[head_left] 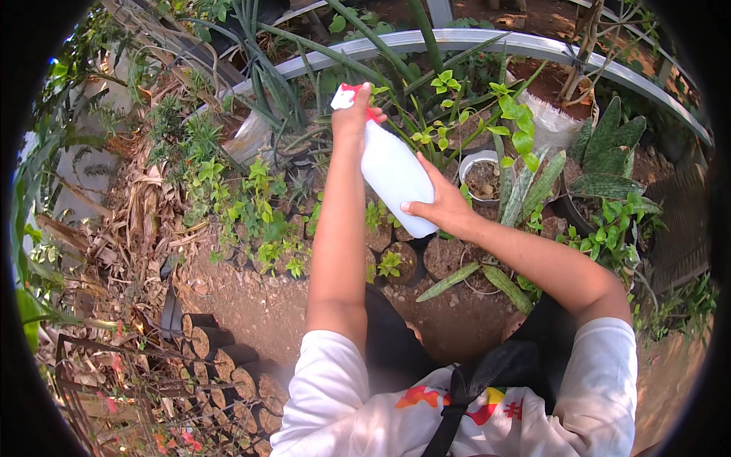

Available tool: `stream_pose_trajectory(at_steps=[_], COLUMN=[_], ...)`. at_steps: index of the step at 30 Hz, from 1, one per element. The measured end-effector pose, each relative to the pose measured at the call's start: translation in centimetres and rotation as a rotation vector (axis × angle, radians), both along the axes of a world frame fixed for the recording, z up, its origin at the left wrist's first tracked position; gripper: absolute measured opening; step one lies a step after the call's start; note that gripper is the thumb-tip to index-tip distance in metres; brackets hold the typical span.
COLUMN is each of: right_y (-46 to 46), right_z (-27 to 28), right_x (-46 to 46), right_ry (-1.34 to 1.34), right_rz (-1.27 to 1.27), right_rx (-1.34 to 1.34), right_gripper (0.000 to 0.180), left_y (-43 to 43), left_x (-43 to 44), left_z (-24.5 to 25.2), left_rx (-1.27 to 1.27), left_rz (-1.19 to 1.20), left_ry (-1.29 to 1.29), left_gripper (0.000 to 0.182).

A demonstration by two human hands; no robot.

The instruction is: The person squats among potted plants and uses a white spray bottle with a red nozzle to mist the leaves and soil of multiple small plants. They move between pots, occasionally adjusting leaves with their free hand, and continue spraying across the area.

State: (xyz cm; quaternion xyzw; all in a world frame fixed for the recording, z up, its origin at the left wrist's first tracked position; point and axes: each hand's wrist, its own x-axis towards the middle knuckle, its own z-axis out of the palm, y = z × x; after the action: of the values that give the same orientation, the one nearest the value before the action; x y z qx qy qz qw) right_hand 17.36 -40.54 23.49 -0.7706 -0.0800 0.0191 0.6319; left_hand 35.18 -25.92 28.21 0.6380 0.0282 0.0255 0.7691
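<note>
A white plastic spray bottle (394,174) is tilted in front of me, its red-and-white trigger head (344,97) pointing away to the upper left. My left hand (353,117) is wrapped around the neck and head, with the thumb up on the red part. Lower down, my right hand (442,197) clasps the side of the bottle near its base, thumb across the front. Beyond the bottle are leafy vine shoots (440,134) and tall snake plants (394,63). Below the base sit seedling bags of soil (400,260), some with small green sprouts.
A white pot (480,174) of soil stands right of my right hand. A curved metal rail (485,41) crosses behind the plants. More soil-filled bags (228,365) are grouped at lower left, near dry leaves (143,211). Bare earth (245,303) lies before my knees.
</note>
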Motion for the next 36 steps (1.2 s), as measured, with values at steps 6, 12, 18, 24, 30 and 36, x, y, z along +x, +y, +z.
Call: stream_pose_trajectory(at_steps=[6, 12, 18, 24, 30, 36], right_y=[1.8, 3.9, 3.8, 2.8, 3.7, 5.2], right_z=[-0.9, -1.5, -1.4, -0.9, -0.8, -1.0], right_x=[-3.0, -5.4, -7.2, -5.2, -5.8, -10.5], right_ry=[0.078, 0.079, 0.165, 0.147, 0.256, 0.223], right_rz=[-0.118, -0.216, -0.178, 0.072, 0.102, -0.102], right_rx=[-0.012, 0.047, 0.113, 0.068, 0.077, 0.063], right_gripper=[0.107, 0.106, 0.103, 0.103, 0.103, 0.103], left_y=[-0.3, -1.4, -1.0, 2.6, 4.0, 2.3], left_x=[-1.9, -3.3, -4.9, -5.3, -6.7, -8.8], left_z=[-1.1, -1.7, -2.9, -2.5, -3.4, -4.8], left_rx=[0.152, 0.125, 0.12, 0.227, 0.149, 0.188], left_rz=[-0.167, -0.317, -0.282, -0.018, 0.014, -0.263], left_ry=[0.126, 0.101, 0.229, 0.216, 0.29, 0.378], left_gripper=[0.051, 0.048, 0.045, 0.044, 0.043, 0.048])
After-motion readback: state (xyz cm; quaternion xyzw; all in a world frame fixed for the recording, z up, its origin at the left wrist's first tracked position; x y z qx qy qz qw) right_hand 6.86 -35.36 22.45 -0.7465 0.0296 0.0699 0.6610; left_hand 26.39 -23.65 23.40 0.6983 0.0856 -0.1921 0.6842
